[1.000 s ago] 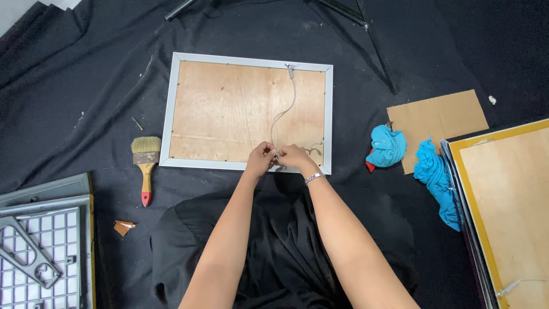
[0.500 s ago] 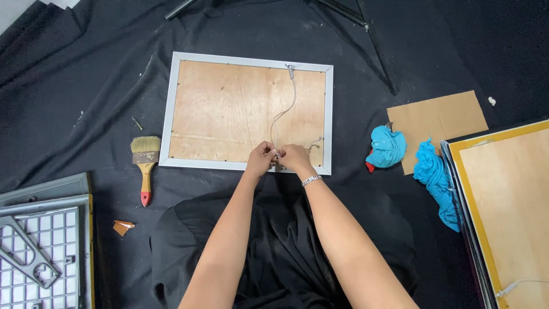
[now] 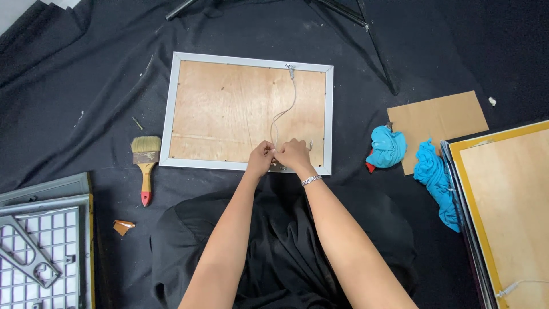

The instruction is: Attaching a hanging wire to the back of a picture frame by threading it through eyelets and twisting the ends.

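Both my hands meet at the near edge of the frame [image 3: 246,109], which lies back-up on the black cloth [image 3: 86,86]. My left hand [image 3: 261,159] and right hand [image 3: 293,154] sit side by side, fingers pressed together, pinching the near end of the wire [image 3: 291,103] between them. That wire runs from my fingers across the wooden backing to a small hook at the frame's far edge. No container shows anything inside; a grey grid tray [image 3: 40,246] at my left holds only a loose handle piece. A brush [image 3: 145,163] lies just left of the frame. To my right lie two blue rags [image 3: 388,146], a cardboard sheet [image 3: 440,123] and a second frame [image 3: 509,212] with a yellow edge.
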